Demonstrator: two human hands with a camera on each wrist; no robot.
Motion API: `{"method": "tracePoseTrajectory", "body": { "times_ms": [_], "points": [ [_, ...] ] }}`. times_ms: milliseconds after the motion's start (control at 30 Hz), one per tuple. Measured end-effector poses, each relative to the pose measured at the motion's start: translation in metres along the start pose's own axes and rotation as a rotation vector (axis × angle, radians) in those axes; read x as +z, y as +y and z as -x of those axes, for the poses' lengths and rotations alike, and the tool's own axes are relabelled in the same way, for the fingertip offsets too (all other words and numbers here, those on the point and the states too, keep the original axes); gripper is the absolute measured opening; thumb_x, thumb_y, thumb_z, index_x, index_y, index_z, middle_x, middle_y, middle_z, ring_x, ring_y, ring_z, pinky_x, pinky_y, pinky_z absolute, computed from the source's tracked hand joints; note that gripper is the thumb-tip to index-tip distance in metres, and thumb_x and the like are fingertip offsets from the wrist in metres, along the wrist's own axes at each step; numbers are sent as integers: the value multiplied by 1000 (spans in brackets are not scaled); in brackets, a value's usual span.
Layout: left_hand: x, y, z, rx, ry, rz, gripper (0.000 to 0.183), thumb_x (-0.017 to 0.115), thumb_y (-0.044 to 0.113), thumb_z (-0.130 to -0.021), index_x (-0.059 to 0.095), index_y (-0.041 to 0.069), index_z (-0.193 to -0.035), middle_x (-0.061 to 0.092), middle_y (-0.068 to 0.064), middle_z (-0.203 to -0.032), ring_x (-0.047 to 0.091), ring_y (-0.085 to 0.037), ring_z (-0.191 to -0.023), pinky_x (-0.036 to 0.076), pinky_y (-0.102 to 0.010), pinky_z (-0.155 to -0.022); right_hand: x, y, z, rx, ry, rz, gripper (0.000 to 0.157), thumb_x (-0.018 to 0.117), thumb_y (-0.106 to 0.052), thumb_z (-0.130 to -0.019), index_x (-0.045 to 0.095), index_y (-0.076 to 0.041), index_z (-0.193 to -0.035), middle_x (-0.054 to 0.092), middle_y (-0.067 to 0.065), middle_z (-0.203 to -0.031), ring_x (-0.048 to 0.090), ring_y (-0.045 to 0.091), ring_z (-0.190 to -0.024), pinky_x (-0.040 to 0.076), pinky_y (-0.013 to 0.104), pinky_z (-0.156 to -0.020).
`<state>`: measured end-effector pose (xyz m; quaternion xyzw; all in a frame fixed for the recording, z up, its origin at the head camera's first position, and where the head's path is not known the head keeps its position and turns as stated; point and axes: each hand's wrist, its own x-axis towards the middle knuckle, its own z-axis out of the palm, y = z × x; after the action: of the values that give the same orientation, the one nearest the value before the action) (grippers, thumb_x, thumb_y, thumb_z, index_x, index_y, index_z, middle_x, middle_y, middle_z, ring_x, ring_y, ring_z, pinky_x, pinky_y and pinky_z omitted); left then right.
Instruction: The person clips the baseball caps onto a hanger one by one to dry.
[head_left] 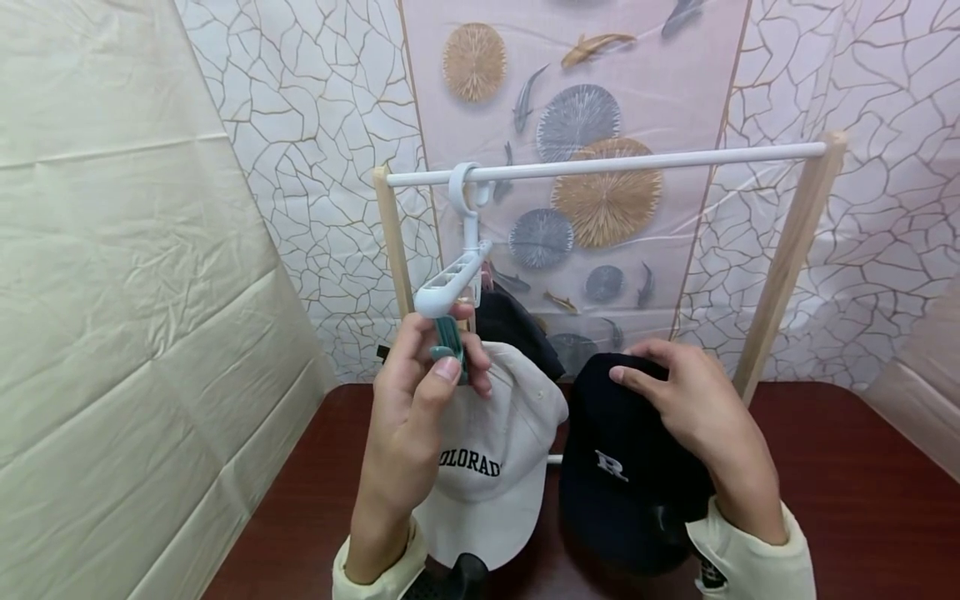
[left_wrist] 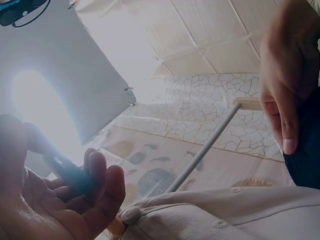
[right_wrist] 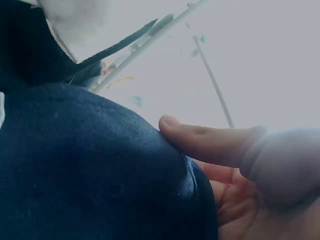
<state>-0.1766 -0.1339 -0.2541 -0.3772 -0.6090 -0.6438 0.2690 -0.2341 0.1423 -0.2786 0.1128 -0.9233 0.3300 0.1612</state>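
Note:
My left hand (head_left: pixel 405 417) pinches a green clip (head_left: pixel 450 336) at the near end of a white multi-slot hanger (head_left: pixel 452 282), thumb in front and fingers behind. The hanger's hook loops over the rack's rail. Just below and behind that hand is a white baseball cap (head_left: pixel 491 500) with dark lettering, partly covered by the fingers. On the right, my right hand (head_left: pixel 697 408) grips the crown of a navy baseball cap (head_left: pixel 611 521) marked with a white R. Its thumb (right_wrist: pixel 200 142) presses the outside of the crown, with the other fingers behind the fabric.
The rack has a white rail (head_left: pixel 637 163) and wooden posts (head_left: pixel 791 258) on a dark red table (head_left: pixel 847 492). Another dark cap (head_left: pixel 513 327) hangs behind the white one. A patterned cloth (head_left: pixel 322 167) backs the rack, and a cream fabric wall (head_left: pixel 135 292) stands at left.

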Motion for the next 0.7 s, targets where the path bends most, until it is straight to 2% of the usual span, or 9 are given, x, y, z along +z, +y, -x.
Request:
{"method": "tracePoseTrajectory", "body": {
  "times_ms": [100, 200, 367, 533, 700],
  "points": [
    [1, 0, 1, -8, -4, -3, 39, 38, 5, -103, 46, -8, -139, 57, -14, -95, 58, -23, -79, 57, -32, -71, -1, 0, 2, -10, -7, 15, 31, 76, -35, -99, 77, -8, -114, 76, 19, -114, 66, 43, -109, 50, 59, -90],
    [3, 1, 1, -30, -11, 0, 39, 36, 6, -104, 44, -6, -140, 51, -12, -93, 55, -23, -75, 56, -31, -69, -3, 0, 3, -17, -13, 45, 29, 76, -39, -98, 78, -11, -104, 75, 12, -95, 65, 36, -94, 50, 51, -83],
    [6, 2, 2, -82, -28, 1, 39, 34, 10, -106, 41, -2, -142, 46, -11, -93, 51, -23, -76, 55, -31, -69, -5, -3, 5, -18, -18, 82, 31, 73, -45, -99, 73, -17, -88, 58, -2, -72, 54, 26, -80, 41, 40, -73],
    [8, 2, 2, -93, -41, -11, 38, 33, 10, -106, 40, -2, -140, 45, -11, -92, 50, -23, -76, 55, -32, -69, -8, -9, 9, -29, -20, 117, 43, 69, -49, -101, 57, -20, -72, 38, -5, -66, 48, 21, -72, 36, 36, -68],
    [8, 2, 2, -109, -29, 0, 37, 33, 13, -106, 42, -1, -139, 44, -11, -91, 49, -24, -76, 56, -32, -68, -10, -14, 14, -38, -40, 120, 51, 67, -50, -102, 46, -19, -68, 32, -6, -65, 42, 17, -66, 32, 33, -64]
  ]
}}
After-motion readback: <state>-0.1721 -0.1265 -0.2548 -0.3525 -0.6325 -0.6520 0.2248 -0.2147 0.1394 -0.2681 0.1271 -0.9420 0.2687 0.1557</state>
